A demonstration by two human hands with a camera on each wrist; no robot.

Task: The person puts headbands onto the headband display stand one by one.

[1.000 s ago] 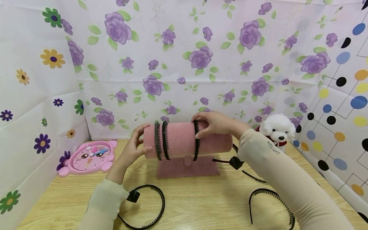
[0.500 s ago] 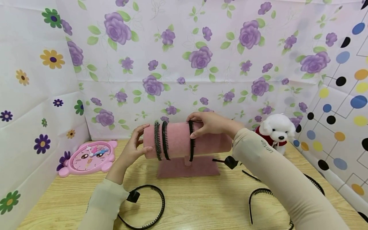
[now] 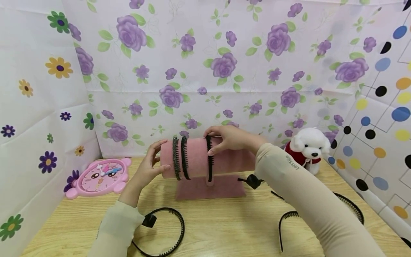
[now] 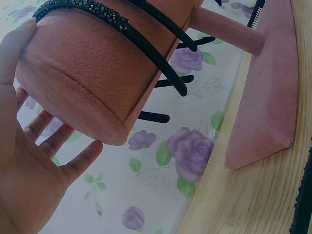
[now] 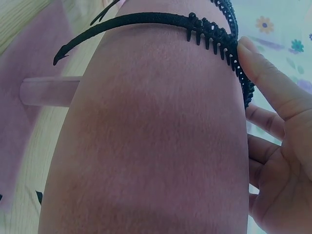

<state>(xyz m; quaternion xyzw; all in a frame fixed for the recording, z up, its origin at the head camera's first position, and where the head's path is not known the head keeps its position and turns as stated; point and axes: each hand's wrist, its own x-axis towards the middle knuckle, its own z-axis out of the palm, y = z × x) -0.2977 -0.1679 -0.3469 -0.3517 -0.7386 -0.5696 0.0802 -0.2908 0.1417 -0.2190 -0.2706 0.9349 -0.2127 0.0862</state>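
Headband of thin black toothed form (image 3: 210, 166) pinched on a pink velvety cylinder (image 3: 196, 159)

The toothed headband is arched over the cylinder near its middle, and its near end is seen in front of the short pink post (image 3: 210, 183) that rises from the pink flat-sided base (image 3: 224, 191). It is held by the right hand (image 3: 231, 138) in a narrow grip, with the thumb on the band's near side and the fingers reached over to the far side of the cylinder.

The left end of the cylinder is held by the left hand (image 3: 148, 162) in a wide grip: the thumb is laid on the near face, and the fingers are spread behind.

Two further bands are worn on the cylinder, left of the gripped one: a dark glittering headband (image 3: 176, 159) nearest the end, and a slim black toothed band (image 3: 184, 159) just beside it.

On the pale wood-grained table (image 3: 231, 225), a round-curved black comb headband (image 3: 182, 223) is seen near left. A pink plastic cartoon clock (image 3: 101, 177) is placed far left; a white plush dog in red (image 3: 308, 144), far right.
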